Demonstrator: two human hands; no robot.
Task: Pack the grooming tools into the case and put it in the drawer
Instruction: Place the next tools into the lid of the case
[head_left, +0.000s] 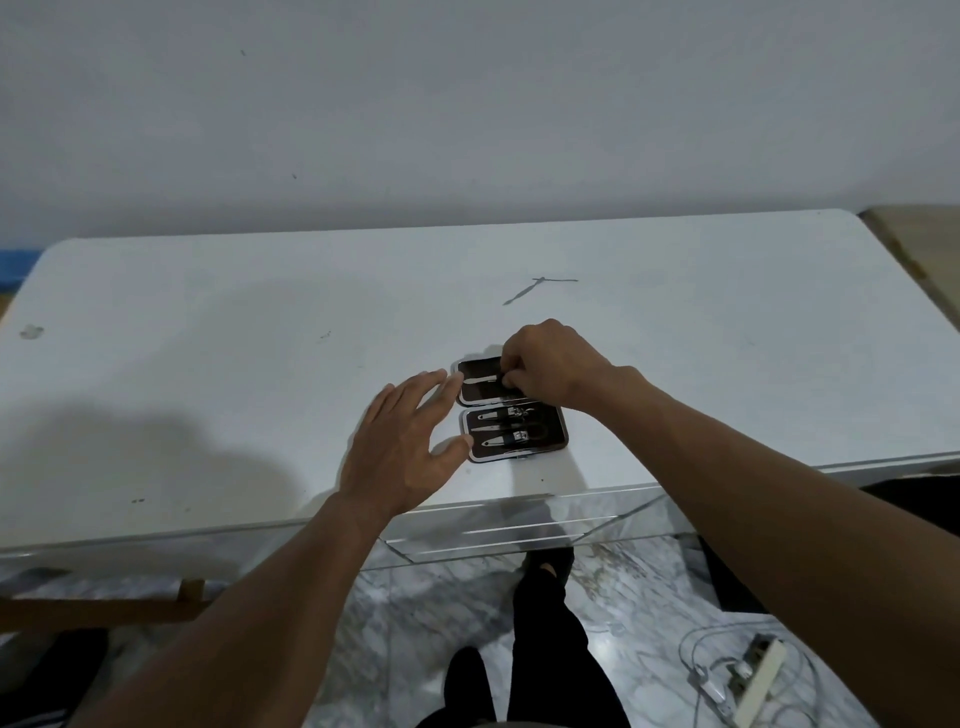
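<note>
Left hand (402, 441) spread wide and flat, holding nothing, fingertips just touching the left edge of the case (511, 410); case lying open near the front edge of the white table (208, 338), clippers (511, 428) strapped into the near half; right hand (545, 366) pinched narrow on a thin metal tool (480, 381) in the far half; probably light, stiff, slippery steel; best gripped by the handle end; case best lifted closed, by its long edges.

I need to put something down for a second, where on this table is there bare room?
Bare white table stretches left of the left hand, and right of the right hand toward the far corner. It is crowded around the open grooming case, near the front edge, where both hands work.
</note>
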